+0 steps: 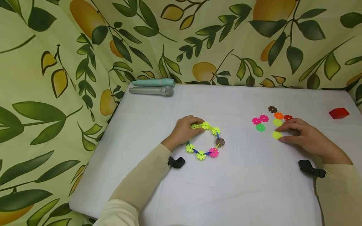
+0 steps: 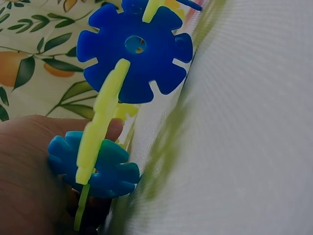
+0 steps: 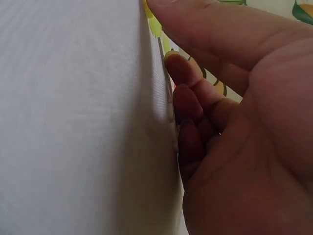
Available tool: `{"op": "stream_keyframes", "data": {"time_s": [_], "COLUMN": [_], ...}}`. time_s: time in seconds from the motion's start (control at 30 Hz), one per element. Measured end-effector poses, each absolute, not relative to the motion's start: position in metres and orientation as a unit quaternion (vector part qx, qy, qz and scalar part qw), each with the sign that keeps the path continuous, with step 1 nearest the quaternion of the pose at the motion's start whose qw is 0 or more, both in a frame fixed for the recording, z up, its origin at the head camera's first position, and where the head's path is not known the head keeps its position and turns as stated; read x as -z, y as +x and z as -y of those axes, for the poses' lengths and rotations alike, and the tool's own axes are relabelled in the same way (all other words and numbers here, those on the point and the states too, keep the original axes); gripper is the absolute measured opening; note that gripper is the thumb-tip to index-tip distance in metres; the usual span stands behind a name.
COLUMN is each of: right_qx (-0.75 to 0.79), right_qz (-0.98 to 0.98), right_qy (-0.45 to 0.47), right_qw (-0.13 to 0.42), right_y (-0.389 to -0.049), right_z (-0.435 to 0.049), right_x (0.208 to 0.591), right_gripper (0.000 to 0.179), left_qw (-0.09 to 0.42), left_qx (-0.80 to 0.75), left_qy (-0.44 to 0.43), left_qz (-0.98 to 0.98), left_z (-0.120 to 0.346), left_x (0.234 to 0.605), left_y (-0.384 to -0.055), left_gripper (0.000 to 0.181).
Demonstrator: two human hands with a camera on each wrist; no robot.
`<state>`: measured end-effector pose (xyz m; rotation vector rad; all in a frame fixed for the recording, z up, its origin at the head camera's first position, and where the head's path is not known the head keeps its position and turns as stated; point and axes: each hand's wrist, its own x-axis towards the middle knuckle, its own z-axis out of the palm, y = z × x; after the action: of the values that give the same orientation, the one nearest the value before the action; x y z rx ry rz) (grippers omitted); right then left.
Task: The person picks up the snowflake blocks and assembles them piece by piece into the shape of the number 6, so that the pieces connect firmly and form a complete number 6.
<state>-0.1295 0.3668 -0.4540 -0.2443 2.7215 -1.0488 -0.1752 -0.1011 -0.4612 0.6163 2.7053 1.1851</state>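
Note:
My left hand [image 1: 186, 129] grips the upper left of a ring of linked snowflake discs [image 1: 214, 153]. The ring joins yellow, blue, brown and pink notched discs edge to edge. A blue disc [image 2: 166, 46] and a yellow one fitted into its slot show close up in the left wrist view; the left fingertips are partly hidden there. Over on the right, my right hand [image 1: 301, 136] has thumb and index finger at opposite edges of a loose yellow disc [image 1: 276, 135], pinching it at the tabletop. Its other fingers curl near the table in the right wrist view.
Loose discs lie beyond the right hand: brown [image 1: 272, 109], orange [image 1: 278, 115], red [image 1: 288, 117], pink [image 1: 264, 118], green [image 1: 260, 127] and yellow. A red block [image 1: 338, 113] sits far right. Two microphones, teal [image 1: 154, 82] and silver [image 1: 151, 91], lie at the back left.

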Motion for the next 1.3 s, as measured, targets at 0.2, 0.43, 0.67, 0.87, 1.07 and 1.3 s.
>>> {"op": "stream_keyframes", "data": {"time_s": [0.2,0.43,0.67,0.87,1.07,1.3], "right_qx": [0.367,0.394,0.433,0.456,0.497,0.469], "right_qz": [-0.921,-0.917,-0.898,-0.879,-0.848,-0.862], "right_qy": [-0.057,-0.021,-0.077,-0.128,-0.148,-0.178], "right_qw": [0.114,0.061,0.003,0.051,0.109,0.074], "right_y": [-0.128,-0.125,-0.124,-0.124,-0.129,-0.133], "right_z": [-0.363,-0.347,-0.303,-0.256,-0.224,-0.197], "right_x": [0.452,0.445,0.438,0.44,0.447,0.454], "right_gripper": [0.031,0.028,0.014,0.014,0.015,0.008], "left_qw": [0.065,0.057,0.057,0.077,0.102,0.111], "left_qx": [-0.39,-0.38,-0.357,-0.33,-0.303,-0.268], "left_qy": [0.206,0.217,0.237,0.264,0.295,0.317], "left_qz": [-0.895,-0.897,-0.902,-0.903,-0.901,-0.903], "left_z": [0.101,0.099,0.096,0.094,0.091,0.089], "left_x": [0.46,0.46,0.459,0.453,0.445,0.442], "left_y": [-0.175,-0.176,-0.176,-0.174,-0.172,-0.171], "left_gripper": [0.034,0.034,0.034,0.033,0.033,0.036]}}
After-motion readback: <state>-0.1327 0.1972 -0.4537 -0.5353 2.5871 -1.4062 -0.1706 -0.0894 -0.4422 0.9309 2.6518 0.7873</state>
